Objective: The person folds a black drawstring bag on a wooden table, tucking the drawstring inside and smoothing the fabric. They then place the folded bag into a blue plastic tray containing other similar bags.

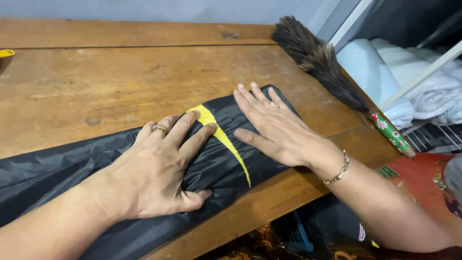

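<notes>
2 bare hands lay flat on 1 length of black fabric (pixel 72 168) spread across a wooden table (pixel 96 82).

Item 1, black fabric: thin, shiny and creased, with 1 curved yellow stripe (pixel 226 142). It ran from the near left edge of the scene toward the table's middle, ending in a rounded tip just beyond the fingertips of the right hand.

Item 2, left hand (pixel 163 166): palm down, fingers spread, pressed on the fabric beside the yellow stripe, index fingertip touching the stripe's far end. It gripped nothing. 1 gold ring (pixel 160 129) sat on a finger.

Item 3, right hand (pixel 272 125): palm down, fingers close together and straight, thumb held out to the side, pressed on the fabric's far right end. It gripped nothing. 1 ring showed on a finger, and 1 gold chain bracelet (pixel 339 169) on the wrist.

Item 4, feather duster (pixel 320 62): dark brown plumes, lying along the table's right edge, well clear of both hands; its handle (pixel 391 135) was green with a flowered pattern.

Item 5, white bundled cloth (pixel 414 82): off the table, far right, behind pale bars.

Item 6, small yellow object (pixel 6 53): far left edge, mostly out of view, kind not identifiable.
</notes>
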